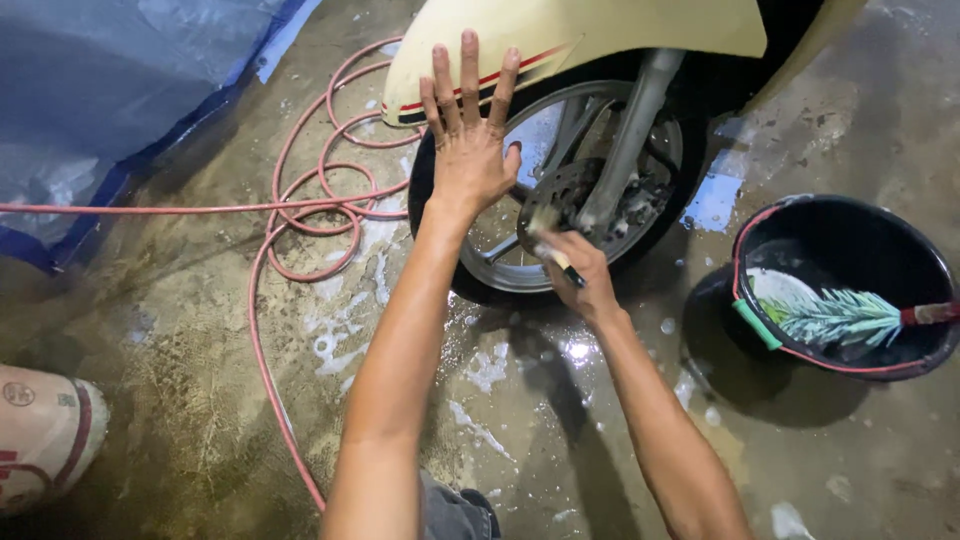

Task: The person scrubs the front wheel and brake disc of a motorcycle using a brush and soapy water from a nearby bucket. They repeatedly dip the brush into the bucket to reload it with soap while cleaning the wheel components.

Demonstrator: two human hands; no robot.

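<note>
While the left hand point(468, 150) lies flat and released on the cream fender point(560, 35), the right hand point(578, 268) grasps a small brush point(548, 238) at the wheel point(560, 190), above wet concrete floor point(500, 400).

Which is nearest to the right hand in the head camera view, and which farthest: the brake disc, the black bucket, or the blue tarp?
From the right hand:
1. Brake disc, just above the hand, on the wheel.
2. Black bucket, off to the right on the floor.
3. Blue tarp, far upper left.

A pale, rounded sack point(40, 435) with red and dark printing lies at the lower-left edge; partly cut off.
</note>
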